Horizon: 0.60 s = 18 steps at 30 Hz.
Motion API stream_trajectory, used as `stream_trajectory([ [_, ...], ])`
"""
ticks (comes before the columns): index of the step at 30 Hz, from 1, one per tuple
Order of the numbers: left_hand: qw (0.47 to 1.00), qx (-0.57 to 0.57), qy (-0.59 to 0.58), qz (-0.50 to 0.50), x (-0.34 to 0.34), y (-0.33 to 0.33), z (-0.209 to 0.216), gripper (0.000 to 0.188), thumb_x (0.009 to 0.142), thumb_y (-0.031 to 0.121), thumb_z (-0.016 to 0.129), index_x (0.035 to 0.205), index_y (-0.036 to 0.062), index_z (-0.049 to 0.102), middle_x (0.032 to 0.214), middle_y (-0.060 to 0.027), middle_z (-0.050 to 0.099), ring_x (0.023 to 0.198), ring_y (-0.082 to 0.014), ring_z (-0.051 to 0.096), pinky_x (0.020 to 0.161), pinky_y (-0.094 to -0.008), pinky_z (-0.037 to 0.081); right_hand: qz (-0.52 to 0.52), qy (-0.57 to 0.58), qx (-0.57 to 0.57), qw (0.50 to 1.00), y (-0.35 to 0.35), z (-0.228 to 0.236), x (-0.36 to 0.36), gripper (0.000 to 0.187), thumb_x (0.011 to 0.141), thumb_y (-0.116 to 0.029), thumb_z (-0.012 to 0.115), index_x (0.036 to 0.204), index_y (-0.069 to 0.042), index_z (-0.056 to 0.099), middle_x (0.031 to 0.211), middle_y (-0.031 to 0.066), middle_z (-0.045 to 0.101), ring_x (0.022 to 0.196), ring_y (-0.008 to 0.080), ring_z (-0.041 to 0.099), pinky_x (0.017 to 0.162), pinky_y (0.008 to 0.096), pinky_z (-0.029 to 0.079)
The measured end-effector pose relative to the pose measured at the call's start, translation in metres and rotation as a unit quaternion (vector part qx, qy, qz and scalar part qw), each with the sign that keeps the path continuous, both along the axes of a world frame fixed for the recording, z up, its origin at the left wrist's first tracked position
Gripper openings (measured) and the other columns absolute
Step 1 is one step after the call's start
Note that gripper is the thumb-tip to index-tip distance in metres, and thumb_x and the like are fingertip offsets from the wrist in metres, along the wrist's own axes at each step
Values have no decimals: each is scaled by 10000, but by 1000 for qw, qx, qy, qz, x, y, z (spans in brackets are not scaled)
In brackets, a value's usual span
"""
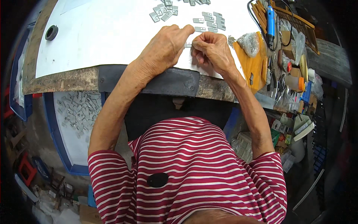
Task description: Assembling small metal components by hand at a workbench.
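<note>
Directly between the hands (163,46) (214,50), grey tab (188,45)

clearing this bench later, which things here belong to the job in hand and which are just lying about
Likely in the job: grey piece by the right fingers, grouped grey pieces.
Seemingly lying about: black ring, orange-capped container.

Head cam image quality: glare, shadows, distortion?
Head view throughout: large flat white sheet looks very bright, nearly washed out; soft shadow beneath the bare right hand; worn brown wooden table edge bows from fisheye distortion; corners fall to black.
</note>
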<state>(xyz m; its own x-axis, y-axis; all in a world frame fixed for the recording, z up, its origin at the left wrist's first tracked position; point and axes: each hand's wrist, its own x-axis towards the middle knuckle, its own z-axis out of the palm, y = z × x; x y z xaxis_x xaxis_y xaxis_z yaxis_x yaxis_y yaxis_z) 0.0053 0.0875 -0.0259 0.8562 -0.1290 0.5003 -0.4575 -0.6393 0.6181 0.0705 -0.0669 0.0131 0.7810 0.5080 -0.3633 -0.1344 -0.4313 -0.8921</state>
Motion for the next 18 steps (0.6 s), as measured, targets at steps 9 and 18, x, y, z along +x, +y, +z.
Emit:
stream_trajectory([
  [9,999,14,35,5,-1,2,-3,324,754,-47,552,1051,58,476,830,-108,582,797,-236,581,716,-338,477,-2,17,9,1000,0,-3,2,123,802,-44,527,691,9,525,570,88,565,425,95,529,335,201,398],
  [18,999,33,-2,5,0,1,-1,349,711,-60,590,1036,21,494,749,-116,544,747,-232,551,726,-341,449,3,-4,15,1000,-5,0,-6,123,834,-71,516,752,19,533,597,77,574,454,101,558,364,200,434],
])
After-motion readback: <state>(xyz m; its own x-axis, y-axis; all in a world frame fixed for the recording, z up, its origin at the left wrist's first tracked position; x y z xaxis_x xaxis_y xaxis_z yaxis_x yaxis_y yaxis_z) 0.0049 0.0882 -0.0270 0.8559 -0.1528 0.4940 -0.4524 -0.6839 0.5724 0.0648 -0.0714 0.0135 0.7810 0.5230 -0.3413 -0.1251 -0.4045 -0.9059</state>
